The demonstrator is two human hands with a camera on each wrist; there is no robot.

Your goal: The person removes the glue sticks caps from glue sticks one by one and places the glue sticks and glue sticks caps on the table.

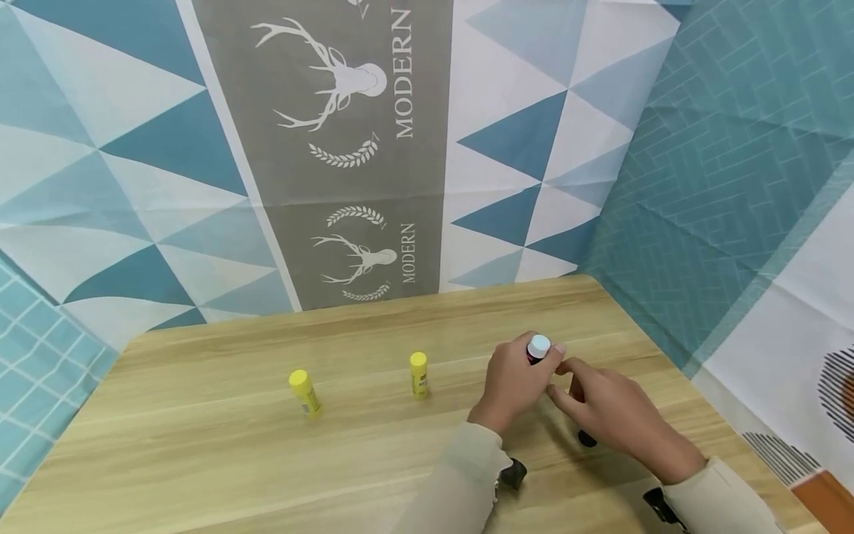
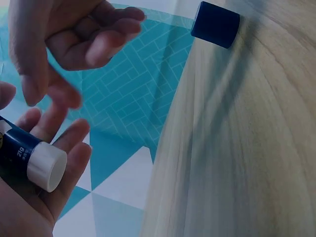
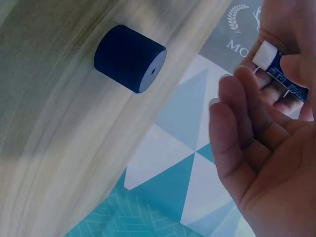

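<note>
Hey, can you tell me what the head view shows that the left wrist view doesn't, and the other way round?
Only the head view shows two yellow tubes on the wooden table and the deer prints on the backdrop.

Only the left wrist view shows the small white print on the dark, white-ended tube.

Both show the left hand holding that tube, the right hand close by, and a dark cap-like piece on the table.

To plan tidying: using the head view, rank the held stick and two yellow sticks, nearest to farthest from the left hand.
1. Held stick: in the left hand.
2. Right yellow stick: left of it.
3. Left yellow stick: farther left.
</note>
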